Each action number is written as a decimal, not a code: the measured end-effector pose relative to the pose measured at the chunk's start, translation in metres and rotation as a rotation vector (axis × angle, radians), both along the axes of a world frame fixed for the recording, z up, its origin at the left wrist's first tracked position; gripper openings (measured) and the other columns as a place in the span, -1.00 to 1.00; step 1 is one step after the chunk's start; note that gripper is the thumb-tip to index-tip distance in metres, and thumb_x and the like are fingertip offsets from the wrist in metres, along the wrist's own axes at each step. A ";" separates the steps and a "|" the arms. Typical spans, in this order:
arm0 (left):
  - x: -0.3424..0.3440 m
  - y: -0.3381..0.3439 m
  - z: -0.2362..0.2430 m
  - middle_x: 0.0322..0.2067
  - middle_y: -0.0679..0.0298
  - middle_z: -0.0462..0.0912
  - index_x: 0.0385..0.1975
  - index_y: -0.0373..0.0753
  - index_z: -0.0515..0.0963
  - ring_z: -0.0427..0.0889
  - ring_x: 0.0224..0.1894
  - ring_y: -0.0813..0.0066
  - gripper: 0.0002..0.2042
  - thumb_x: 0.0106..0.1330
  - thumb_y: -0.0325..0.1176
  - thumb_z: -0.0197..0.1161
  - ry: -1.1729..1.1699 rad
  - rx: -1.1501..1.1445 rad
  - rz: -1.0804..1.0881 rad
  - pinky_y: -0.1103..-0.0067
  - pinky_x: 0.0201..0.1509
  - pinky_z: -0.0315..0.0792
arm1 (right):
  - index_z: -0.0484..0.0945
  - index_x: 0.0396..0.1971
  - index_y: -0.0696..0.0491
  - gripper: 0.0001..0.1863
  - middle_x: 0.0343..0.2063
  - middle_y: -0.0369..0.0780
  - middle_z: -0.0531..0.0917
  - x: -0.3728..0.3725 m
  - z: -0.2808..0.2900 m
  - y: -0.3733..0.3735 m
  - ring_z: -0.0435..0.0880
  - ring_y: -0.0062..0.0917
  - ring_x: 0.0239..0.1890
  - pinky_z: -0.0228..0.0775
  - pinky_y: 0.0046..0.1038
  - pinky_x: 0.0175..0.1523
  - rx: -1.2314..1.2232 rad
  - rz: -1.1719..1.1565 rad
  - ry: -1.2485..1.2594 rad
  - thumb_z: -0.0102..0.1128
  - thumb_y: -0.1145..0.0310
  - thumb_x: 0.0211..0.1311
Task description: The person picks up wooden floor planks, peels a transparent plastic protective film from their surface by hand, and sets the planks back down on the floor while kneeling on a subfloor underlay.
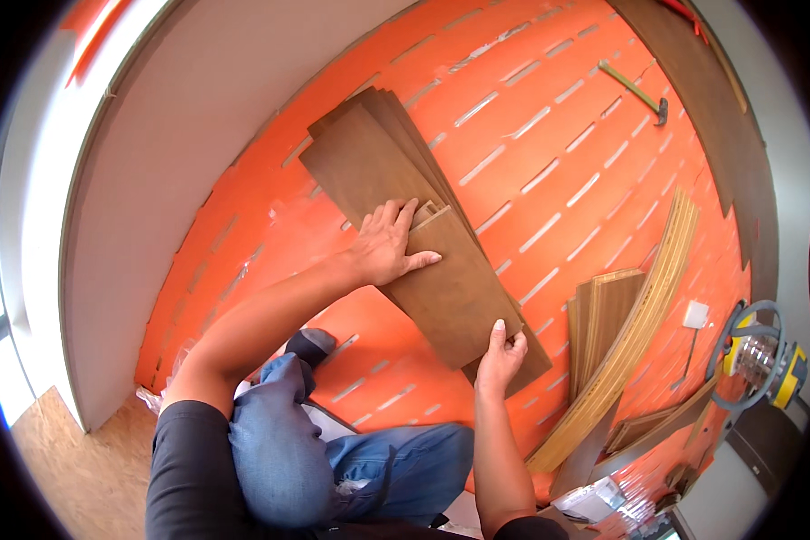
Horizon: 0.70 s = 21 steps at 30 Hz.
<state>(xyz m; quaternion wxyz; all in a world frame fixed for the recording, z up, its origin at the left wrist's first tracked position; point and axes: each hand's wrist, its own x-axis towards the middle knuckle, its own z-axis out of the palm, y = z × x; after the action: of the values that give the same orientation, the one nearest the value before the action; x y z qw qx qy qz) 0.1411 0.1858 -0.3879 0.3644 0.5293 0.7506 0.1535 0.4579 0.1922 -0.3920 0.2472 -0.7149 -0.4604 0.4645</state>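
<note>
Since the short board [454, 279] lay atop other boards [346, 153], we spread our left hand [389, 245] over its far end, seemingly to steady it, and pinched its near edge with our right hand [502, 358]. Beneath them all stretched orange floor sheeting [463, 135]; the hammer [633, 86] lay well apart, likely unneeded.

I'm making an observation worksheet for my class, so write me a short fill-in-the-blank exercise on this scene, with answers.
The person's ____ hand rests at the upper end of the top plank.
The other hand grips the plank's lower end with its ____ on top.
The underlay spread below is bright ____.
The dark-headed tool lying on the underlay is a ____.
Missing words: left; thumb; orange; hammer.
</note>
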 end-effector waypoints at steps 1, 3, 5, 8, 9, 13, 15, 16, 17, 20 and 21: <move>0.001 -0.002 -0.001 0.34 -0.16 0.24 0.53 -0.39 0.10 0.26 0.39 -0.21 0.05 0.34 0.42 0.20 0.010 0.022 -0.005 0.08 0.48 0.19 | 0.43 0.13 0.27 -0.54 0.07 -0.13 0.51 0.004 -0.001 -0.009 0.55 -0.49 0.08 0.46 -0.37 0.18 0.000 -0.034 0.057 0.30 0.23 0.51; -0.004 -0.011 0.004 0.36 -0.16 0.23 0.52 -0.40 0.12 0.28 0.39 -0.18 0.05 0.34 0.44 0.17 -0.044 -0.041 0.011 0.11 0.48 0.22 | 0.40 0.14 0.27 -0.56 0.11 -0.12 0.48 -0.009 0.034 -0.028 0.54 -0.50 0.09 0.45 -0.40 0.19 -0.008 -0.095 0.165 0.28 0.25 0.52; -0.013 -0.020 0.013 0.37 -0.14 0.23 0.52 -0.37 0.14 0.29 0.40 -0.16 0.01 0.37 0.42 0.15 -0.122 -0.091 0.007 0.11 0.47 0.25 | 0.38 0.15 0.24 -0.57 0.08 -0.15 0.54 -0.026 0.073 -0.055 0.54 -0.52 0.08 0.42 -0.40 0.22 0.064 -0.044 0.319 0.28 0.31 0.50; -0.033 -0.048 0.014 0.37 -0.08 0.25 0.51 -0.29 0.20 0.32 0.40 -0.09 -0.12 0.45 0.32 0.15 -0.174 -0.075 -0.054 0.15 0.46 0.32 | 0.37 0.18 0.21 -0.56 0.06 -0.19 0.58 -0.039 0.096 -0.106 0.55 -0.55 0.09 0.41 -0.40 0.26 0.052 0.030 0.530 0.30 0.33 0.48; -0.037 -0.054 0.021 0.37 -0.08 0.25 0.50 -0.29 0.20 0.33 0.40 -0.07 -0.13 0.45 0.31 0.16 -0.183 -0.050 -0.081 0.16 0.46 0.32 | 0.37 0.19 0.22 -0.53 0.04 -0.19 0.59 -0.038 0.095 -0.125 0.56 -0.54 0.09 0.41 -0.41 0.26 0.032 0.013 0.560 0.32 0.33 0.46; -0.047 -0.077 0.065 0.19 -0.06 0.49 0.40 -0.32 0.35 0.52 0.28 0.06 -0.17 0.36 0.24 0.35 -0.360 -0.071 -0.080 0.24 0.37 0.43 | 0.36 0.20 0.22 -0.50 0.03 -0.19 0.62 -0.036 0.087 -0.188 0.60 -0.54 0.07 0.45 -0.45 0.23 0.152 -0.036 0.590 0.36 0.35 0.43; -0.051 -0.089 0.093 0.05 -0.02 0.63 0.31 -0.33 0.45 0.62 0.17 0.13 -0.22 0.30 0.17 0.47 -0.621 -0.166 -0.041 0.26 0.28 0.51 | 0.39 0.17 0.20 -0.51 0.00 -0.20 0.65 -0.030 0.073 -0.210 0.64 -0.56 0.01 0.51 -0.48 0.14 0.128 -0.041 0.549 0.42 0.39 0.38; -0.054 -0.100 0.094 -0.15 0.11 0.74 0.12 -0.32 0.58 0.71 -0.01 0.29 -0.37 0.24 0.05 0.57 -0.575 -0.066 -0.066 0.33 0.12 0.59 | 0.40 0.16 0.19 -0.51 -0.02 -0.20 0.66 -0.023 0.065 -0.216 0.65 -0.56 0.00 0.52 -0.48 0.12 0.091 -0.013 0.499 0.43 0.40 0.37; -0.055 -0.104 0.096 -0.15 0.13 0.74 0.09 -0.31 0.60 0.71 -0.02 0.32 -0.42 0.26 0.00 0.57 -0.564 -0.006 -0.127 0.34 0.09 0.60 | 0.41 0.15 0.19 -0.51 -0.04 -0.21 0.67 -0.014 0.057 -0.221 0.65 -0.57 -0.02 0.53 -0.49 0.10 0.054 0.014 0.438 0.44 0.41 0.35; -0.049 -0.150 0.100 -0.19 0.19 0.75 -0.03 -0.28 0.65 0.73 -0.10 0.36 -0.62 0.30 -0.19 0.55 -0.656 0.139 -0.189 0.38 -0.04 0.61 | 0.48 0.07 0.21 -0.61 -0.13 -0.21 0.71 -0.009 0.055 -0.231 0.70 -0.57 -0.11 0.57 -0.50 0.03 0.086 0.060 0.335 0.43 0.47 0.35; -0.046 -0.161 0.106 -0.20 0.20 0.76 -0.05 -0.26 0.65 0.73 -0.11 0.33 -0.64 0.28 -0.21 0.55 -0.572 0.263 -0.280 0.38 -0.06 0.60 | 0.50 0.06 0.23 -0.63 -0.14 -0.21 0.71 -0.004 0.058 -0.231 0.70 -0.57 -0.11 0.58 -0.49 0.04 0.138 0.081 0.367 0.42 0.47 0.36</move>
<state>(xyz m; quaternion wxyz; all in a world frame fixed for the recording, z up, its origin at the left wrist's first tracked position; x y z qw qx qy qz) 0.0952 0.0252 -0.2822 0.5063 0.6051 0.5118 0.3399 0.4535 -0.0390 -0.3343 0.3566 -0.5805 -0.4668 0.5639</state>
